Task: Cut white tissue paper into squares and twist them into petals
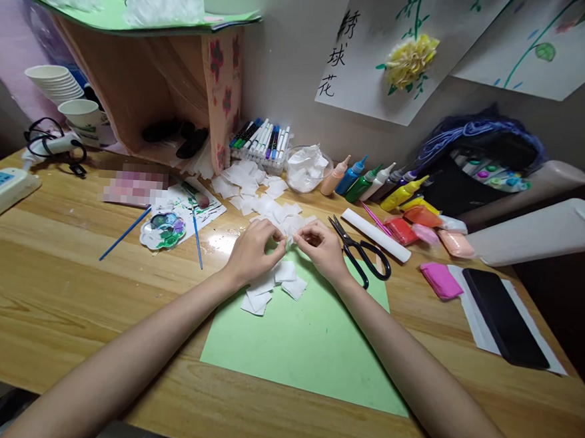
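Observation:
My left hand [256,251] and my right hand [324,249] meet above the far part of a green paper sheet [314,340]. Thumb and fingers are pinched on both hands, around what looks like a small white tissue paper piece, mostly covered by the fingers. Loose white tissue paper squares [260,285] lie on the sheet just below my left hand. Beyond the hands, a heap of similar pieces [245,179] spreads over the wooden table. Black-handled scissors [365,256] rest partly on the sheet, right of my right hand, their blades pointing away.
Paint bottles [365,184], a marker box [262,140] and a clear bowl [308,170] line the wall. A white roller [376,235], clay packets [402,231] and a phone [506,317] are at right. A paint palette [163,230] and brushes [125,234] lie left.

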Demonstrator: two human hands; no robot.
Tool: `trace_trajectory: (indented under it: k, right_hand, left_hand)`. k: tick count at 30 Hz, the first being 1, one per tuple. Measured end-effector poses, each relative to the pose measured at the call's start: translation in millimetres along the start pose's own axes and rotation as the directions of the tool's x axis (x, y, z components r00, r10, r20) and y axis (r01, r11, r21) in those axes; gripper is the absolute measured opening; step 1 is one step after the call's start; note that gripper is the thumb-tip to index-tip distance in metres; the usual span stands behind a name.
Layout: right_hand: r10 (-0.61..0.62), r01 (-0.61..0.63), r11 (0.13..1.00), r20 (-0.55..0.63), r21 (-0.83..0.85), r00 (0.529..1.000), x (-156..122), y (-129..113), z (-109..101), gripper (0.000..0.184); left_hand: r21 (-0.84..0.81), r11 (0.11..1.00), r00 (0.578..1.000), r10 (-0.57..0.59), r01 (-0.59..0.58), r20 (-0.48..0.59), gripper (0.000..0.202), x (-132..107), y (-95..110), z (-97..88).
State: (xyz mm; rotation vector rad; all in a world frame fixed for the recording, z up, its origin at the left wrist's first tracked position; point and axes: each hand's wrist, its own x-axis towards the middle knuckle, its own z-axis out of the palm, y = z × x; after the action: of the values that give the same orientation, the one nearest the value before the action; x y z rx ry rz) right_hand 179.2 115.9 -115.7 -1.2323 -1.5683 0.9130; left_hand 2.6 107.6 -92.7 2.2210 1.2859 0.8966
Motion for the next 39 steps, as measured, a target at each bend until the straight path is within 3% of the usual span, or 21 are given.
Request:
trace_trajectory:
  k: [35, 39]
  right_hand:
    - [-0.019, 0.019, 1.0, 0.007, -0.025, 1.0, 0.0, 2.1, -0.9, 0.012]
    - [-0.066, 0.067, 0.995, 0.017, -0.075, 0.998, -2.3, -3.9, -0.4, 0.01]
  left_hand:
    - [-0.039, 0.999, 1.0, 0.01, -0.012, -0.03, 0.013, 0.0, -2.1, 0.2]
    - [-0.023, 1.0, 0.999, 0.003, -0.004, -0.045, 0.015, -0.3, -3.0, 1.7]
